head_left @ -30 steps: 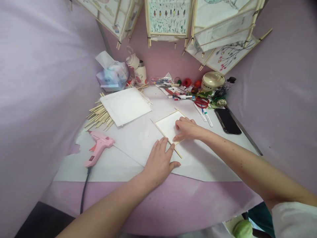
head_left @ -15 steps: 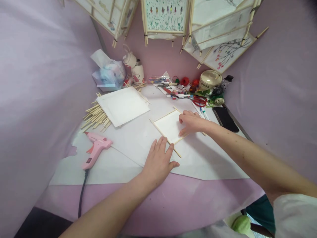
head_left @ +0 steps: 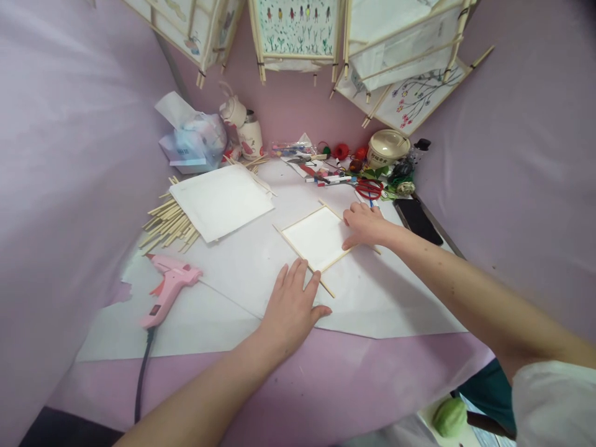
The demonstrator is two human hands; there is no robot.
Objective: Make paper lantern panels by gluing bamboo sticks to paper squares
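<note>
A flat frame of thin wooden sticks [head_left: 303,218] borders a white sheet [head_left: 313,237] on the paper-covered table. Stick ends jut past its corners. My left hand [head_left: 291,301] lies palm down, fingers stretched out, with its fingertips at the frame's near-left stick. At the frame's right side, my right hand [head_left: 365,223] rests with its thumb and bent fingers apart; it hides much of that side and the far-right corner. No object shows in either hand. A pink glue gun [head_left: 171,287] lies to the left of my left hand.
White sheets [head_left: 222,202] lie over a bundle of sticks [head_left: 170,220] at left. Scissors [head_left: 369,189], markers, a bowl [head_left: 388,148] and a phone [head_left: 417,221] crowd the back right. A bottle [head_left: 250,135] stands behind. Stick-framed lanterns [head_left: 298,28] hang above.
My right hand has shifted rightward over the frame, uncovering more of the white sheet. The view has turned slightly. My left hand stays at the near-left stick.
</note>
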